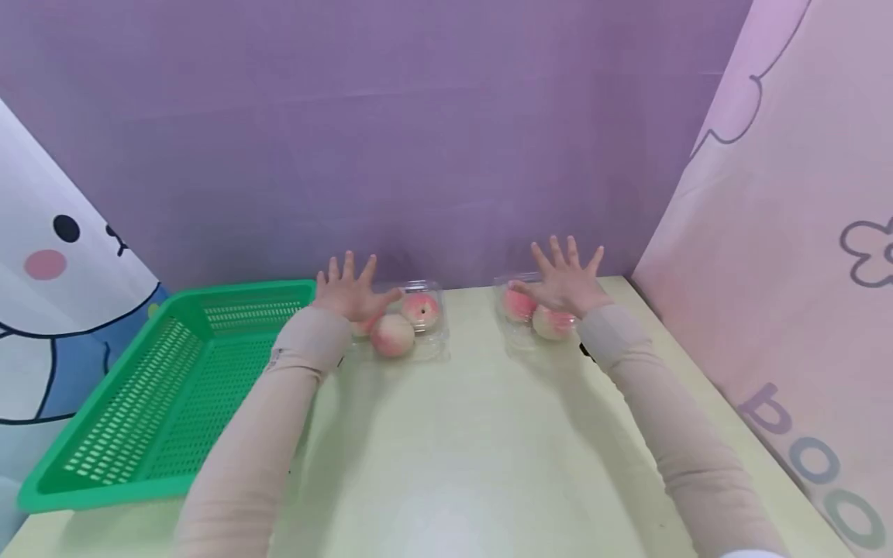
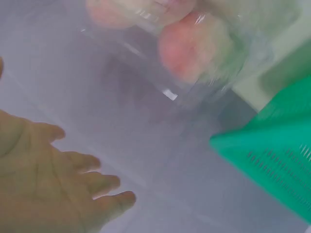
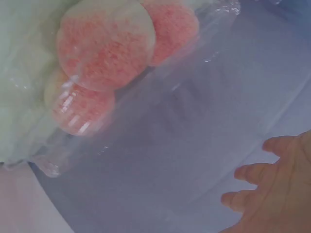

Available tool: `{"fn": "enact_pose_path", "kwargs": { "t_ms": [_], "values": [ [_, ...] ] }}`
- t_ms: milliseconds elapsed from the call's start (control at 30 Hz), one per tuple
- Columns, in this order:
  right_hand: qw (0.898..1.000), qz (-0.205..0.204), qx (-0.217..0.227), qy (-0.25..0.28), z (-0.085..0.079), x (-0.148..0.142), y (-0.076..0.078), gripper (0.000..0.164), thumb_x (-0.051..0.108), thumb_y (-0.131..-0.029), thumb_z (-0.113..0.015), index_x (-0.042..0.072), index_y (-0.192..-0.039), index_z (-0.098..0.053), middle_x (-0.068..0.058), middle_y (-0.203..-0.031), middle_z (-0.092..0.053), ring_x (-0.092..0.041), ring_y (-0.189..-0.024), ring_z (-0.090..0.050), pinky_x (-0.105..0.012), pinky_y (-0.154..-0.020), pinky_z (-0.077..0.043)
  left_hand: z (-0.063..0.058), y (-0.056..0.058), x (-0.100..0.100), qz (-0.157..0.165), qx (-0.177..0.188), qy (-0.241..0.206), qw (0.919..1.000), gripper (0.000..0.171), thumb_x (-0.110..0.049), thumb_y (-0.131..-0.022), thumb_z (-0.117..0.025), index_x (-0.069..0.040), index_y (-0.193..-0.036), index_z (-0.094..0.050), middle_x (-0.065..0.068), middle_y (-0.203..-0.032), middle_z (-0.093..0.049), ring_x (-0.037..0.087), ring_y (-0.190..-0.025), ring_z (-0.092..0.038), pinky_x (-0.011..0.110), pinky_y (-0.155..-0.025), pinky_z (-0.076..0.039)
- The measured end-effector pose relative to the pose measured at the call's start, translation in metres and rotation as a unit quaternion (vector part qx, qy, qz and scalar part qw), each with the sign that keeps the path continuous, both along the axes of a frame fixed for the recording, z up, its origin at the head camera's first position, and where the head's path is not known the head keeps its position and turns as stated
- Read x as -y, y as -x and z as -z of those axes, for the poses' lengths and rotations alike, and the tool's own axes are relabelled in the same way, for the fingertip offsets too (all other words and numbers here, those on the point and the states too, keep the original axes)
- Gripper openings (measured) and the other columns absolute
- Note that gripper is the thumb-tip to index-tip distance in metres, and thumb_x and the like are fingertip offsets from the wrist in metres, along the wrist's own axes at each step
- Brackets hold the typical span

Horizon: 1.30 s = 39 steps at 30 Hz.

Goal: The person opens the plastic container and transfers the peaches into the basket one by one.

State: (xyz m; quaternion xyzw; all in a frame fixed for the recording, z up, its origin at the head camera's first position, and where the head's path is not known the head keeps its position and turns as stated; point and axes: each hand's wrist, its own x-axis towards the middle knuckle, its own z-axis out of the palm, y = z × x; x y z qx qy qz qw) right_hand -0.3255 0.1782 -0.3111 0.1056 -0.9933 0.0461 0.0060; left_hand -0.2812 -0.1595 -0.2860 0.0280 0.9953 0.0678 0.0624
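Observation:
My left hand [image 1: 346,297] is held up with fingers spread, holding nothing, between the green basket and a clear plastic box [image 1: 438,341] of peaches. In that box a pale peach [image 1: 393,335] lies in front of a pinker peach [image 1: 421,311]; my hand partly covers another. My right hand [image 1: 567,287] is likewise spread and bare, above a second clear box [image 1: 512,333] with pink peaches [image 1: 519,304]. Three peaches [image 3: 107,43] show in the right wrist view, under shiny clear plastic. Each wrist view shows a hand apart from the boxes.
A green perforated basket [image 1: 167,490] stands on the left of the pale table [image 1: 446,434], with no contents visible. Behind the table hangs a purple cloth [image 1: 446,155]. Printed cloths flank it on the left and right [image 1: 767,271].

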Motion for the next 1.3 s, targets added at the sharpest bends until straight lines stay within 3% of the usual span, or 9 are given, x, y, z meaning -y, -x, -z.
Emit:
{"fn": "enact_pose_path", "kwargs": {
  "t_ms": [167, 300, 400, 500, 733, 967, 1167, 1300],
  "values": [
    [1.000, -0.014, 0.000, 0.003, -0.007, 0.001, -0.010, 0.093, 0.075, -0.082, -0.028, 0.016, -0.149, -0.006, -0.018, -0.153, 0.000, -0.039, -0.139, 0.008, -0.069, -0.096, 0.020, -0.018, -0.015, 0.009, 0.025, 0.033, -0.008, 0.9991, 0.085, -0.066, -0.087, -0.030, -0.016, -0.148, 0.002, 0.025, -0.151, 0.008, 0.048, -0.135, 0.009, 0.060, -0.109, 0.000],
    [0.998, -0.054, -0.019, 0.036, -0.011, 0.003, -0.019, 0.087, 0.066, -0.085, -0.041, 0.013, -0.148, -0.015, -0.015, -0.153, -0.013, -0.035, -0.141, -0.005, -0.066, -0.104, 0.009, -0.024, -0.029, 0.019, 0.038, 0.035, -0.017, 0.9985, 0.081, -0.059, -0.089, -0.036, -0.012, -0.148, -0.005, 0.026, -0.151, -0.002, 0.048, -0.136, 0.001, 0.061, -0.109, -0.008],
    [0.991, -0.092, -0.037, 0.086, -0.009, 0.006, -0.028, 0.077, 0.053, -0.087, -0.051, 0.008, -0.145, -0.026, -0.014, -0.149, -0.026, -0.034, -0.138, -0.018, -0.060, -0.110, -0.008, -0.024, -0.040, 0.025, 0.052, 0.017, -0.002, 0.9985, 0.077, -0.051, -0.091, -0.043, -0.009, -0.148, -0.013, 0.025, -0.150, -0.013, 0.047, -0.136, -0.008, 0.065, -0.104, -0.018],
    [0.985, -0.107, -0.052, 0.125, -0.003, 0.011, -0.039, 0.068, 0.045, -0.088, -0.055, 0.008, -0.141, -0.034, -0.012, -0.144, -0.036, -0.032, -0.134, -0.029, -0.053, -0.107, -0.026, -0.022, -0.051, 0.029, 0.067, -0.011, 0.016, 0.9976, 0.072, -0.044, -0.090, -0.049, -0.006, -0.145, -0.022, 0.024, -0.147, -0.023, 0.045, -0.134, -0.018, 0.066, -0.100, -0.025],
    [0.969, -0.146, -0.105, 0.171, 0.027, 0.023, -0.060, 0.054, 0.027, -0.086, -0.061, 0.000, -0.130, -0.047, -0.019, -0.132, -0.049, -0.034, -0.119, -0.049, -0.047, -0.096, -0.042, -0.011, -0.068, 0.036, 0.109, -0.069, -0.015, 0.9916, 0.056, -0.034, -0.090, -0.053, -0.001, -0.134, -0.044, 0.023, -0.132, -0.047, 0.043, -0.115, -0.048, 0.059, -0.087, -0.044],
    [0.963, -0.143, -0.103, 0.205, 0.065, 0.038, -0.074, 0.050, 0.020, -0.085, -0.062, -0.001, -0.129, -0.048, -0.018, -0.127, -0.053, -0.032, -0.120, -0.049, -0.045, -0.098, -0.042, 0.015, -0.065, 0.043, 0.137, -0.095, -0.055, 0.9844, 0.041, -0.026, -0.089, -0.056, -0.001, -0.121, -0.057, 0.017, -0.119, -0.060, 0.033, -0.102, -0.060, 0.051, -0.084, -0.049],
    [0.959, -0.143, -0.078, 0.234, 0.078, 0.048, -0.067, 0.047, 0.017, -0.086, -0.062, -0.001, -0.127, -0.050, -0.017, -0.126, -0.055, -0.032, -0.118, -0.050, -0.044, -0.098, -0.042, 0.029, -0.054, 0.052, 0.154, -0.095, -0.026, 0.9832, 0.036, -0.023, -0.087, -0.058, 0.001, -0.113, -0.061, 0.018, -0.108, -0.064, 0.024, -0.074, -0.064, 0.041, -0.066, -0.053],
    [0.961, -0.143, -0.071, 0.227, 0.085, 0.057, -0.059, 0.046, 0.020, -0.086, -0.062, 0.001, -0.127, -0.051, -0.015, -0.126, -0.056, -0.030, -0.119, -0.050, -0.043, -0.098, -0.042, 0.039, -0.044, 0.061, 0.188, -0.103, -0.009, 0.9768, 0.033, -0.020, -0.086, -0.060, 0.001, -0.112, -0.062, 0.017, -0.109, -0.064, 0.024, -0.076, -0.065, 0.046, -0.074, -0.053]
  ]
}}
